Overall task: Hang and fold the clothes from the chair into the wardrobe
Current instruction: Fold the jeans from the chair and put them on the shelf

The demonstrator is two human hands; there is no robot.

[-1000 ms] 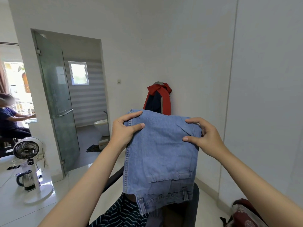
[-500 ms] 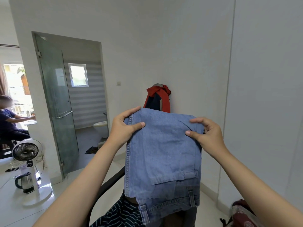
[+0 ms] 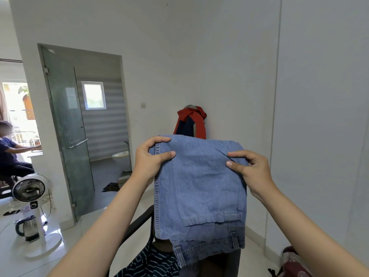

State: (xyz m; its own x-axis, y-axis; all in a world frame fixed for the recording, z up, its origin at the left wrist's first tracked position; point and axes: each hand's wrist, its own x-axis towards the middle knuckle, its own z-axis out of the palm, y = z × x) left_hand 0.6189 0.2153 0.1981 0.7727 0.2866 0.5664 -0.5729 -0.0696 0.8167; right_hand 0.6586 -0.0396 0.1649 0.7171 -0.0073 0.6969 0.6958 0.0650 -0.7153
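You are holding the folded pair of light blue denim jeans [image 3: 199, 186] up in front of you, above the black chair [image 3: 139, 222], with the fold at the top and the waistband and belt loops hanging at the bottom. Your left hand [image 3: 148, 160] pinches the top left corner, thumb across the front and fingers curled over the folded edge. Your right hand [image 3: 249, 168] pinches the top right corner the same way, thumb and forefinger closed on a small pucker of cloth.

The step looks like squaring up the fold. The lower layers do not line up: the waistband hangs below the front panel. Keep both pinches level and taut, let the weight draw the creases out, then match the side seams before you fold again.

A dark striped garment [image 3: 151, 262] lies on the chair below the jeans. Behind them a red and navy garment [image 3: 197, 122] hangs against the white wall [image 3: 199, 56]. To the left are a glass bathroom door [image 3: 65, 126], a white pedestal fan [image 3: 30, 190] and a steel kettle [image 3: 29, 229]. The wardrobe is not in view.
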